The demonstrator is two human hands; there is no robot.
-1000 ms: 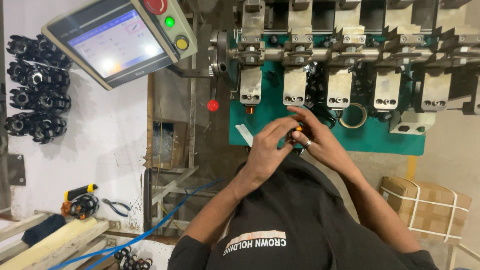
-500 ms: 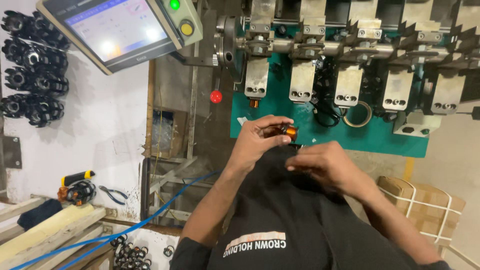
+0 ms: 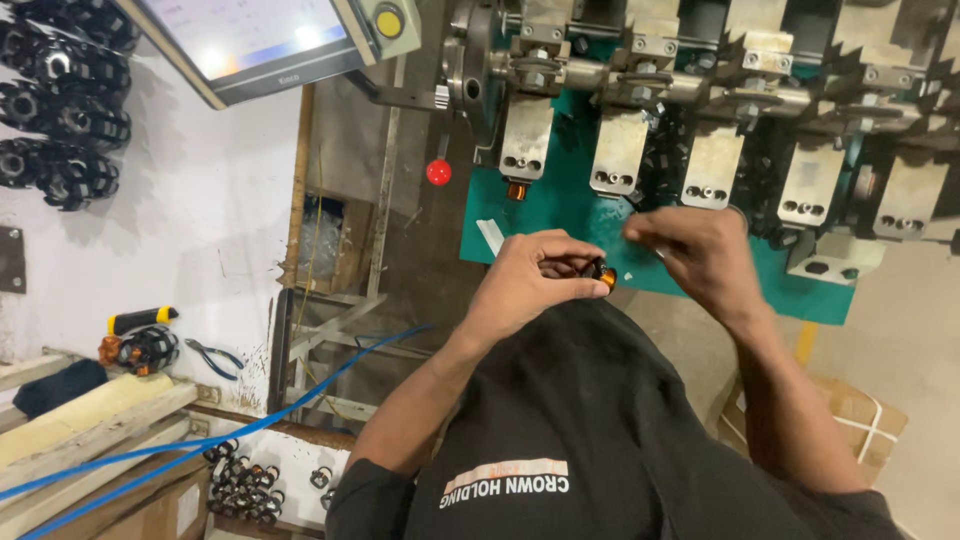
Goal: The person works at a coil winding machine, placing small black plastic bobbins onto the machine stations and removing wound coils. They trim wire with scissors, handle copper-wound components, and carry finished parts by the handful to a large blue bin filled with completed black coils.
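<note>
Moved apart since earlier: right hand (image 3: pixel 700 262), loosely curled, empty, near green plate (image 3: pixel 560 215). Left hand (image 3: pixel 528 285) gripping copper coil (image 3: pixel 601 274), fingertip-held for access.

Glossy copper coil (image 3: pixel 606 276), dull metal plates (image 3: pixel 525 138)

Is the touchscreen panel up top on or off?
On: the touchscreen panel glows brightly with lit areas across its display.
</note>
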